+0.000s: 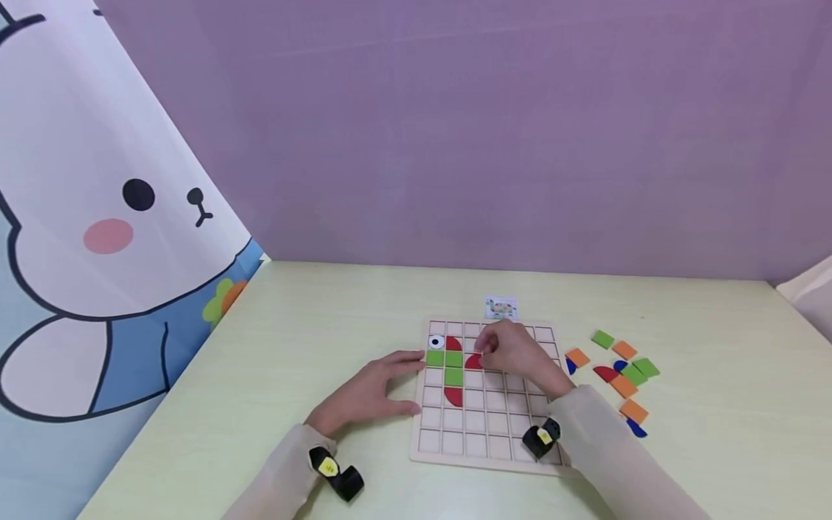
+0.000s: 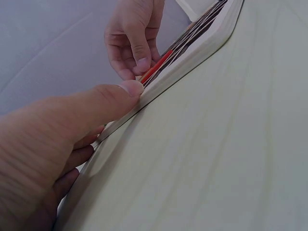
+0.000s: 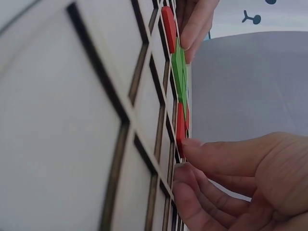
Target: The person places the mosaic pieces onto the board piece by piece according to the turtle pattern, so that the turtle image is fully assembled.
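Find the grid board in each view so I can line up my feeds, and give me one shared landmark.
Head: grid board below centre, slightly right.
Left wrist: nearly edge-on, slanting from upper right toward lower left.
Right wrist: fills most of the left side, seen at a steep angle.
Shared landmark: the right hand, visible at the board in all three.

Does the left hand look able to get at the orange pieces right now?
Probably not easily: the left hand touches the left edge of the board, while the orange pieces lie beyond its right edge, with the right hand in between.
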Motion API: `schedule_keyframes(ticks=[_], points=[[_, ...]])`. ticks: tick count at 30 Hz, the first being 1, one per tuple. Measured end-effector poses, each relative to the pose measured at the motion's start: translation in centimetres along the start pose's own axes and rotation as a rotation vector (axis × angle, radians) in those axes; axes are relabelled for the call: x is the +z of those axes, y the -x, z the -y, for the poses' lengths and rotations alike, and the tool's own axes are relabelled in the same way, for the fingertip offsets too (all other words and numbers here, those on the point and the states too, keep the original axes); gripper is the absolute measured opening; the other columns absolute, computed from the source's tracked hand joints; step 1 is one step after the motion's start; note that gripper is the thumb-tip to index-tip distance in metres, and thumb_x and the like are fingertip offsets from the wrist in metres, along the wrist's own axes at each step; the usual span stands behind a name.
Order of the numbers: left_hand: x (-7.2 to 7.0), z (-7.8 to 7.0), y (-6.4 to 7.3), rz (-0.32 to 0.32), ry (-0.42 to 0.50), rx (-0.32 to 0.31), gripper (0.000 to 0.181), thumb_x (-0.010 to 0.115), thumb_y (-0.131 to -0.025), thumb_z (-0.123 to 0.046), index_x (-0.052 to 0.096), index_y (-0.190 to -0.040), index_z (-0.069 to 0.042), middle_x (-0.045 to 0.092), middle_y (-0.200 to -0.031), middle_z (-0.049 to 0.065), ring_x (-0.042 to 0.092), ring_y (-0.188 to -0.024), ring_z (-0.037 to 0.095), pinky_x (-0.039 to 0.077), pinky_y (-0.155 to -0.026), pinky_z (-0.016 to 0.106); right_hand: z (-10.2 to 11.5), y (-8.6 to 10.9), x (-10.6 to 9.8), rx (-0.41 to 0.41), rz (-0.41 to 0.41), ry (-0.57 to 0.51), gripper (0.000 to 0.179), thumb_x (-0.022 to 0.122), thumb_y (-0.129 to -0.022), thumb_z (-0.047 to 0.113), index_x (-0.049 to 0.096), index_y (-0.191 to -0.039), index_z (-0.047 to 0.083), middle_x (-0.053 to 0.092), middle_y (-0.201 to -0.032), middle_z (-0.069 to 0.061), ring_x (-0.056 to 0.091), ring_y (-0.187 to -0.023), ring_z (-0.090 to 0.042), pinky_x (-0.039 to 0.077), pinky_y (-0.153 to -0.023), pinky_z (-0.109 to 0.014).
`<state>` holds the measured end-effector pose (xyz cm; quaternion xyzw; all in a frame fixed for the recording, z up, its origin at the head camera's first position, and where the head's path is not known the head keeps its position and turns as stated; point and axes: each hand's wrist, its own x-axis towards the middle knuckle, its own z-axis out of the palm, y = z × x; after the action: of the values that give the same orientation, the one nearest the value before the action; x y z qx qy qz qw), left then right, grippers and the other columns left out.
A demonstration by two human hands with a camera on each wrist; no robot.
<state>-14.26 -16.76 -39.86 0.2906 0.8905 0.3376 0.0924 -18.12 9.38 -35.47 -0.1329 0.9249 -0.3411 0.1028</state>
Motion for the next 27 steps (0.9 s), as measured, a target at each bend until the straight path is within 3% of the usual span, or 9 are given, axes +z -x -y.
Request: schedule_keyframes(ticks=[12, 27], points=[[0.0, -0.1, 0.1, -0.009, 0.007, 0.0, 0.069, 0.075, -0.08, -0.036, 0.049, -0.14, -0.014, 0.04, -0.15, 0.001, 0.034, -0.14, 0.024, 0.032, -0.113, 0.045, -0.9, 0.8, -1.2, -0.015, -0.021, 0.025, 0.012, 0.07, -0.078, 0.0, 0.068, -0.089, 0.004, 0.061, -0.076, -0.002, 0.051, -0.069, -0.015, 0.043, -0.063, -0.024], [-0.1, -0.1, 0.1, -0.006, 0.006, -0.01, 0.068, 0.075, -0.08, -0.035, 0.05, -0.139, -0.013, 0.04, -0.15, 0.0, 0.034, -0.14, 0.024, 0.033, -0.113, 0.044, -3.4, 3.3, -4.1, -0.017, -0.088, 0.069, 0.012, 0.069, -0.077, -0.002, 0.067, -0.088, 0.001, 0.061, -0.077, -0.004, 0.051, -0.07, -0.016, 0.044, -0.061, -0.026]])
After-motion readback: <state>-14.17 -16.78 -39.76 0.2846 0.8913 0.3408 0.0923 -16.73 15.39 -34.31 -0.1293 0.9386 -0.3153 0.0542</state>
